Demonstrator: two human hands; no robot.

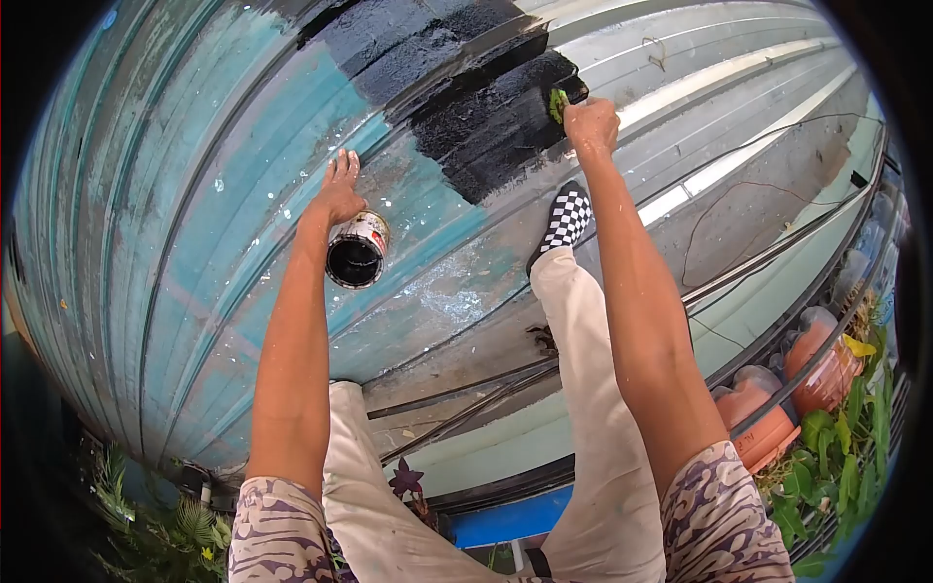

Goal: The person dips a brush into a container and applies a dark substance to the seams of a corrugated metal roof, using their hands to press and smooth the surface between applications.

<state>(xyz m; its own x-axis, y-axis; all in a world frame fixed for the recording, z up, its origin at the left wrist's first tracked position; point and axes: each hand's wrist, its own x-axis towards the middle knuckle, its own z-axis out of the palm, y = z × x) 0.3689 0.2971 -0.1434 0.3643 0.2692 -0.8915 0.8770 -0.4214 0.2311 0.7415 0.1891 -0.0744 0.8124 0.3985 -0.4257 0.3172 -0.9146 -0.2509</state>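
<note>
My right hand (592, 126) is closed round a paintbrush (558, 105), its green part showing beside a black-smeared end. The brush is at the right edge of a wet-looking black painted patch (486, 117) on the ribbed metal roof (262, 194). My left hand (340, 189) lies with fingers stretched out over the turquoise sheet, its thumb side at the paint can (371, 229). Black paint (354, 260) shows inside the can's mouth, which faces me. The underside of my left palm is hidden.
My checkered shoe (567, 216) stands on the roof just below the black patch. A loose wire (692, 238) curls over the grey sheets at right. Beyond the roof edge are orange-pink containers (763, 428) and green plants (846, 457). More plants (194, 525) grow at lower left.
</note>
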